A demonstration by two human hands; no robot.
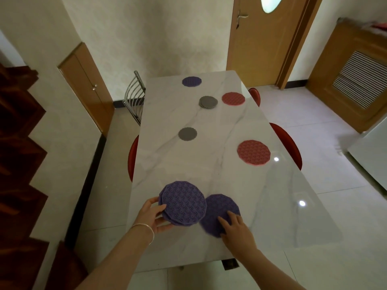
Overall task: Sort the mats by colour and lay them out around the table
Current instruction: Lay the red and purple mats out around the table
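Your left hand point(151, 214) is gripping the stacked round purple lattice mats point(182, 203) — your right hand point(235, 230), fingers flat, is pressing a single purple mat point(219, 208) onto the marble table point(209, 164) — next, probably place another.

A white marble-look table point(240, 143) stretched away from the hands, its glossy top catching two small bright light spots to their right. Red chairs point(288, 143) sat tucked along both long sides, and a chrome wire-backed chair point(135, 95) stood at the far left corner. Beyond the far end rose a cream wall point(157, 34), with a wooden door point(266, 40) bearing an oval glass pane to the right. A slatted wooden cabinet point(354, 78) stood farther right, on a pale tiled floor point(326, 164). Dark wooden stairs point(18, 143) climbed at far left.
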